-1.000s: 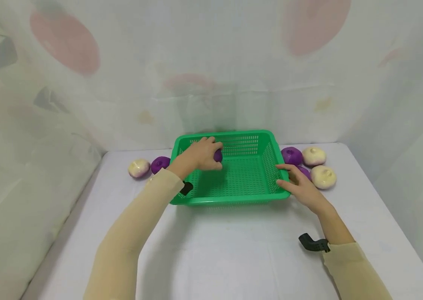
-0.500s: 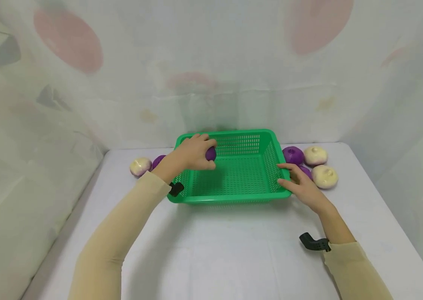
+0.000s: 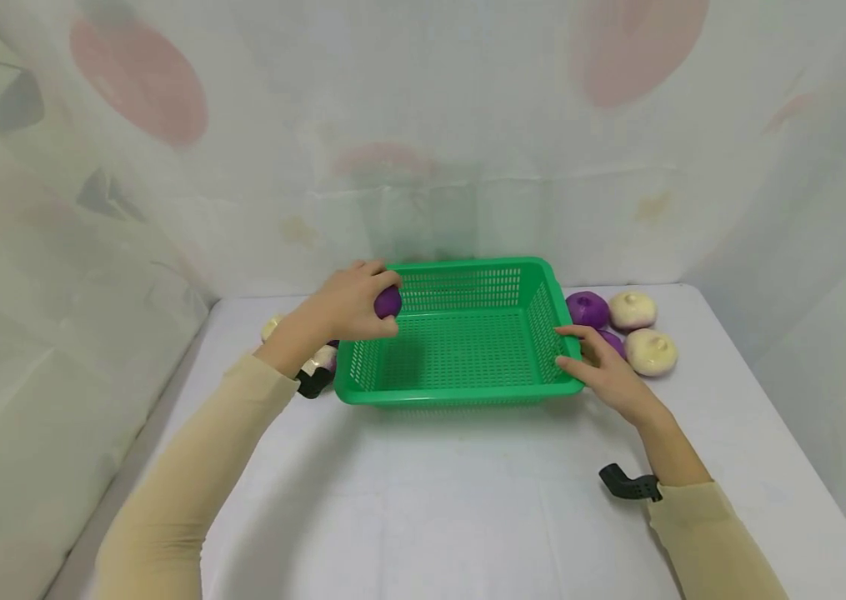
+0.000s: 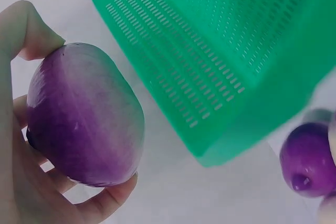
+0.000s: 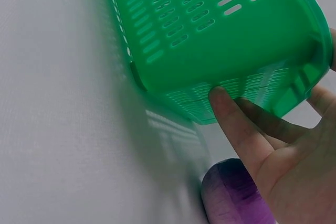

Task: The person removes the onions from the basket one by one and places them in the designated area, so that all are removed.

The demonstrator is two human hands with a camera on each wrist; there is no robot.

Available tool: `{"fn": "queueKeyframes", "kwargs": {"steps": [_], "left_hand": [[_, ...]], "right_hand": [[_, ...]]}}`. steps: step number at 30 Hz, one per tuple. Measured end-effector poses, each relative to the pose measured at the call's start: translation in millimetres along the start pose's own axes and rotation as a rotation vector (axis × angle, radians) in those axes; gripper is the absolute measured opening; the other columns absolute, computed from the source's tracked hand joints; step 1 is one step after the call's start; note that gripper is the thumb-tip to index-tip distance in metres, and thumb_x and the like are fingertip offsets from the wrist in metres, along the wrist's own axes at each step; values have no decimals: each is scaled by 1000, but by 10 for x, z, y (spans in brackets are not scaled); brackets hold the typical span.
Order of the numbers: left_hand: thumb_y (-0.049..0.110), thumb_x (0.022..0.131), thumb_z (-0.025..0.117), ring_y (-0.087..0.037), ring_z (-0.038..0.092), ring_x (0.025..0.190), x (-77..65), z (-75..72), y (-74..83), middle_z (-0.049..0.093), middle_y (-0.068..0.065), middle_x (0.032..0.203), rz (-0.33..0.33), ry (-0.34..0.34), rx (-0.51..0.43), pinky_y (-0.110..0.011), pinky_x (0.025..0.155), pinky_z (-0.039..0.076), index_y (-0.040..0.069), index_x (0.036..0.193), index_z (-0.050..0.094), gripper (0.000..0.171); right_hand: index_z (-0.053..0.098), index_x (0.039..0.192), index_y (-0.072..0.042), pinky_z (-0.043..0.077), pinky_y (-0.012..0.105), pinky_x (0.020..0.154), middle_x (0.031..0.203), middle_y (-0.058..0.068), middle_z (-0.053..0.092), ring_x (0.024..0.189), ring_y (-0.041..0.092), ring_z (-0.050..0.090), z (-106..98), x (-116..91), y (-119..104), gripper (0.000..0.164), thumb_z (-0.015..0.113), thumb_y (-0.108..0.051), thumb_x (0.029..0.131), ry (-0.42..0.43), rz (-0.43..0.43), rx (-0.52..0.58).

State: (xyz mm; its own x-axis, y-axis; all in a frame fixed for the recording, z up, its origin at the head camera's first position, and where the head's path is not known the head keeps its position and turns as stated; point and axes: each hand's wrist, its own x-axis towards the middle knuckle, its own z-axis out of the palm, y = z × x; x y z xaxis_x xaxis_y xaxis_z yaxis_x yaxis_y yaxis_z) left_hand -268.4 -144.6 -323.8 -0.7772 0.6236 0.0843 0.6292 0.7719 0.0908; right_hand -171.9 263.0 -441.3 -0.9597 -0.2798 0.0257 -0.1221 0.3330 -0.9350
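My left hand (image 3: pixel 351 304) grips a purple turnip (image 3: pixel 387 302) over the left end of a green plastic basket (image 3: pixel 460 396). Close up in the left wrist view, the turnip (image 4: pixel 86 119) fades from deep purple to pale pink, with thumb and fingers curled round it, beside the basket wall (image 4: pixel 173 72). My right hand (image 3: pixel 606 375) holds the basket's right rim, thumb and a finger hooked over the edge. In the right wrist view, other fingers (image 5: pixel 236 124) lie along the outside of the end wall. Only bare perforated floor shows inside the basket.
Right of the basket, close to my right hand, sit purple turnips (image 3: pixel 588 309) and cream-coloured ones (image 3: pixel 652 352). More turnips (image 3: pixel 327 358) lie left of the basket, partly hidden by my left forearm. A white cloth covers the table (image 3: pixel 453 500); a patterned curtain (image 3: pixel 423 108) hangs behind.
My left hand has moved left with the purple turnip, from above the basket's inside to its left end. The right hand stays at the rim and the basket has barely shifted.
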Motion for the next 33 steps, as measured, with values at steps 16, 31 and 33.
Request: {"fn": "queueKeyframes", "kwargs": {"steps": [16, 31, 33], "left_hand": [[32, 75, 66, -30, 52, 100, -476, 63, -362, 59, -9, 119, -109, 72, -64, -44, 74, 49, 11, 124, 64, 53], [31, 76, 66, -35, 53, 101, -823, 206, -684, 60, -13, 119, -219, 89, -63, -49, 76, 47, 10, 122, 64, 50], [31, 77, 66, -35, 53, 101, -866, 232, -715, 59, -13, 120, -242, 82, -67, -49, 77, 47, 11, 122, 64, 50]], "right_hand": [[36, 153, -14, 41, 43, 105, 156, 21, 36, 143, 39, 35, 2, -3, -10, 56, 59, -31, 105, -1, 8, -9], [37, 152, -14, 43, 18, 94, 152, 20, 40, 137, 35, 41, 23, 5, 8, 55, 60, -29, 104, 6, 4, 21], [37, 152, -14, 41, 17, 95, 154, 19, 38, 140, 35, 39, 22, 7, 11, 55, 60, -29, 104, 6, 3, 20]]}}
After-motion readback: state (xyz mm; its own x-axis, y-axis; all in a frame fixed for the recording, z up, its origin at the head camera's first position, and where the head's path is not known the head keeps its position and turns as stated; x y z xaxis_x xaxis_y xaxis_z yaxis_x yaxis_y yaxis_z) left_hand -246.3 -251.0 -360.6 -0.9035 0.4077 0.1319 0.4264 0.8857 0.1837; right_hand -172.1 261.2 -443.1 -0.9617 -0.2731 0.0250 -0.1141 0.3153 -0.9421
